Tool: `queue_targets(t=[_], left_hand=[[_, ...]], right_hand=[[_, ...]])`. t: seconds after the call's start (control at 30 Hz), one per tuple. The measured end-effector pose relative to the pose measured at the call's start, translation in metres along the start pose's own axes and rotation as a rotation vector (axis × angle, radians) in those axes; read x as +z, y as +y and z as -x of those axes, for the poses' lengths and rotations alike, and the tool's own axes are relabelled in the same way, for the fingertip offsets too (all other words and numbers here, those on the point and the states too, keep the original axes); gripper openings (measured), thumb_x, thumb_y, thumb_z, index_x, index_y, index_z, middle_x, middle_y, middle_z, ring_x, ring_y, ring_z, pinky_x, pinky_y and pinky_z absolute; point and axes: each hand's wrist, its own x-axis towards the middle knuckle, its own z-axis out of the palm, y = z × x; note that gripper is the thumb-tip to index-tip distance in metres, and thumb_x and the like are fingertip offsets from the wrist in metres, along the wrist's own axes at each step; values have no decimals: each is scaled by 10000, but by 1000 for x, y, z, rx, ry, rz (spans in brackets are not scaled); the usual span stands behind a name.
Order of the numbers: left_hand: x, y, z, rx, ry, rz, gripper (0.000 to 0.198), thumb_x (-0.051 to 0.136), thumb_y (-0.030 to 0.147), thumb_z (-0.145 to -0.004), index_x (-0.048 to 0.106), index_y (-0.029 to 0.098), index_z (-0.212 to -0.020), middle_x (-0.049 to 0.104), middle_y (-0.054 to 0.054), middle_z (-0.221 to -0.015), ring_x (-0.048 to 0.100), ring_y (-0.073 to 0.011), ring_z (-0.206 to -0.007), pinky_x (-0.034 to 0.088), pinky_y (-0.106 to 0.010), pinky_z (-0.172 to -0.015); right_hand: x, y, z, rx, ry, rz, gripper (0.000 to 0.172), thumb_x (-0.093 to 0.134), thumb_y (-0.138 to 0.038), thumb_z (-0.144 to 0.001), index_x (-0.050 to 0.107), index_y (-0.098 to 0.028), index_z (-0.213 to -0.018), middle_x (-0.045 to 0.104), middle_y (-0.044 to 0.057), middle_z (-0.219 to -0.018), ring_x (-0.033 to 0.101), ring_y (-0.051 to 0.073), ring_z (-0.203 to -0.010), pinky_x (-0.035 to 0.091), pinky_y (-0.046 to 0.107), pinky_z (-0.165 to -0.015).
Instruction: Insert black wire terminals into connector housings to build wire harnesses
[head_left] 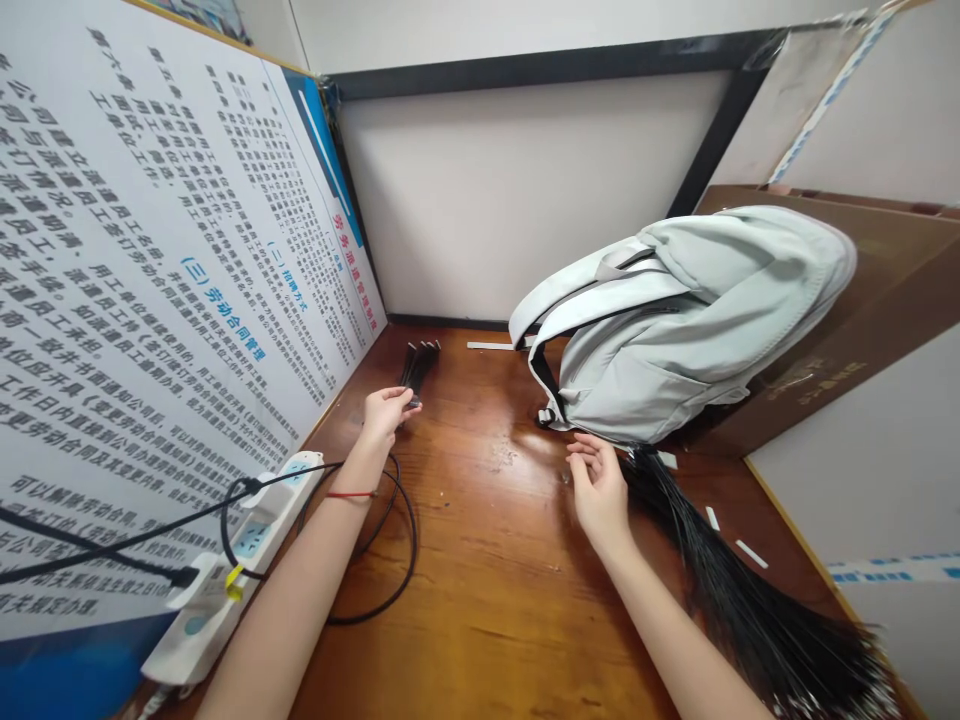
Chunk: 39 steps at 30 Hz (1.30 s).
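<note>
My left hand (388, 412) reaches to a small bundle of black wires (421, 366) with pale tips, lying on the table near the left panel. Its thumb and fingers are closed at the bundle's near end, where a short dark piece shows between them. My right hand (598, 488) is over the table just left of a large bundle of thin black wires (720, 570) with shiny ends. Its fingers are loosely bent, with a gap to the thumb, and I see nothing held in them.
A pale green backpack (697, 320) leans against a brown cardboard box (810, 350) at the right. Along the left, a white power strip (217, 600) has a looped black cable (409, 560). White strips (751, 554) and small scraps (502, 455) lie on the wooden table (480, 600). Panels enclose it.
</note>
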Motion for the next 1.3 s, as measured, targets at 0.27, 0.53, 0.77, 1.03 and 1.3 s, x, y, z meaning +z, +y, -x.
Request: queue_targets(t=[0.27, 0.53, 0.77, 1.03, 1.3], left_hand=[[-7, -16, -4, -6, 41, -83, 138, 615, 19, -704, 507, 104, -701, 548, 16, -528, 577, -74, -464, 577, -259, -593], [-21, -25, -6, 109, 53, -256, 95, 614, 73, -707, 532, 94, -748, 559, 0, -632, 583, -79, -466, 555, -271, -590], [-28, -24, -4, 387, 86, -906, 174, 580, 206, -743, 581, 130, -900, 629, -76, -840, 617, -135, -528, 503, -270, -561], [-17, -12, 8, 484, 118, -1343, 143, 466, 213, -821, 595, 150, -812, 647, -146, -860, 628, -279, -875, 461, -385, -770], [-15, -8, 20, 600, 151, -1468, 256, 425, 237, -836, 579, 130, -1009, 543, -188, -1059, 535, -324, -1005, 471, -405, -719]], right_hand=[[0, 0, -1, 22, -22, 0, 232, 511, -304, -761, 542, -185, -958, 617, 68, -862, 592, 194, -812, 476, 400, -786], [0, 0, 0, 36, -38, 3, 235, 514, -300, -748, 558, -178, -944, 621, 75, -865, 592, 193, -803, 482, 374, -749], [1, -1, 0, 36, -48, 10, 228, 509, -293, -741, 569, -175, -927, 623, 77, -858, 593, 193, -800, 484, 364, -737], [1, -1, 1, -15, -61, 64, 199, 485, -261, -763, 567, -174, -921, 622, 73, -845, 596, 184, -770, 495, 342, -707], [-14, -62, 6, -390, -27, 373, 178, 421, -195, -805, 599, -209, -802, 630, 59, -808, 591, 192, -781, 472, 327, -731]])
